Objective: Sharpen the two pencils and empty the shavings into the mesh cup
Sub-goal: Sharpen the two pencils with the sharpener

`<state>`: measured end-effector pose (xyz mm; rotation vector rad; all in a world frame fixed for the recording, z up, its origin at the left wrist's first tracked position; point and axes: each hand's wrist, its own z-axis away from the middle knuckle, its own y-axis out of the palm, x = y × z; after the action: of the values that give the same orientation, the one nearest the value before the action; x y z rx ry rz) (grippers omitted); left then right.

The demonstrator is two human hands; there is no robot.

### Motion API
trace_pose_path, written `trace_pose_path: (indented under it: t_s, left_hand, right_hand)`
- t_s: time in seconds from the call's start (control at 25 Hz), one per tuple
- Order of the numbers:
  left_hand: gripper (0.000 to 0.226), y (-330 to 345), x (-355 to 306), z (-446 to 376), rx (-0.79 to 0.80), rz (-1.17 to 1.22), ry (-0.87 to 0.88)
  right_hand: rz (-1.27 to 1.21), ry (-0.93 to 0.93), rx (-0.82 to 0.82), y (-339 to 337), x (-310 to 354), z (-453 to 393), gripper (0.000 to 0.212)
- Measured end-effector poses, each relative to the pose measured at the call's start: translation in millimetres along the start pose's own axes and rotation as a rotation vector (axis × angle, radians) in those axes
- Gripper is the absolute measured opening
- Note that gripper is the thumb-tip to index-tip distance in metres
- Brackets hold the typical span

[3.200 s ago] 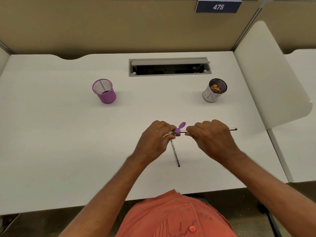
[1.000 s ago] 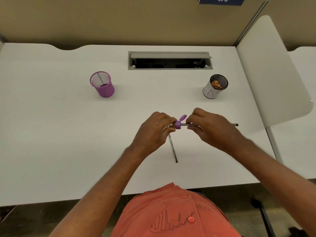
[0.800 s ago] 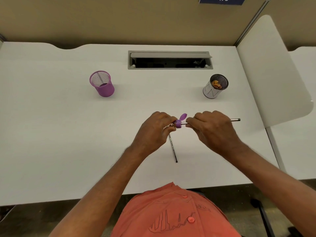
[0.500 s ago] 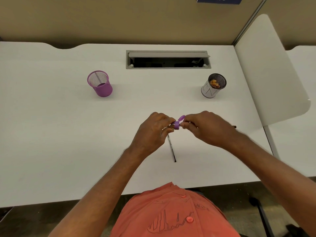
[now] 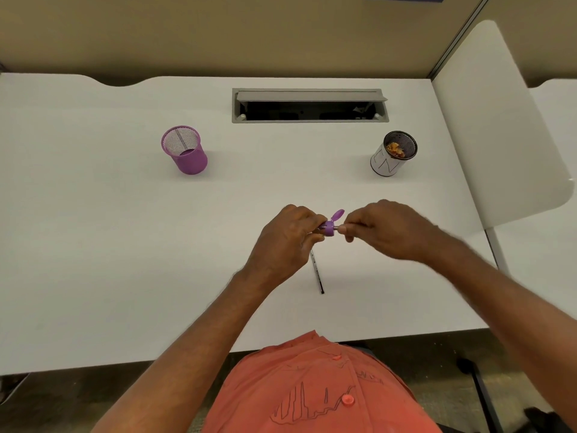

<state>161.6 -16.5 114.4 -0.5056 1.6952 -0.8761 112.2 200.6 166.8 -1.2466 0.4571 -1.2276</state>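
Holding a small purple sharpener in the left hand, fingers pressed around its body, hinged lid flipped up; pinching the pencil close to the sharpener mouth with the right hand, only a short bit of shaft showing between fingertips and sharpener, the rest hidden under the hand. Both raised just above the white counter, near its middle. Second pencil lying on the counter below the left hand, partly covered by it. Likely light, stiff and thin, with a brittle lead: best gripped near the sharpener, as now, to keep it from bending or snapping while turned. Sharpener small and smooth, probably easy to slip, and with the lid open, apt to spill if tipped. Purple mesh cup at far left, apparently empty. Dark mesh cup with a white paper wrap at far right, holding orange-brown shavings. Cable tray open at the back.
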Motion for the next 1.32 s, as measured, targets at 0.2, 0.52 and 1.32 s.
trace_pose_path:
  t_s: [0.2,0.52,1.32]
  left_hand:
    - [0.027,-5,5,-3,0.007,0.004,-0.017]
    - [0.026,-6,4,-3,0.020,0.019,-0.002]
    - [0.026,-11,6,0,-0.005,0.036,-0.014]
  right_hand:
    - [0.071,-0.119,-0.122,6,1,1,0.016]
    - [0.388,-0.211,-0.379,18,4,14,0.035]
    - [-0.100,-0.018,0.038,-10,10,-6,0.035]
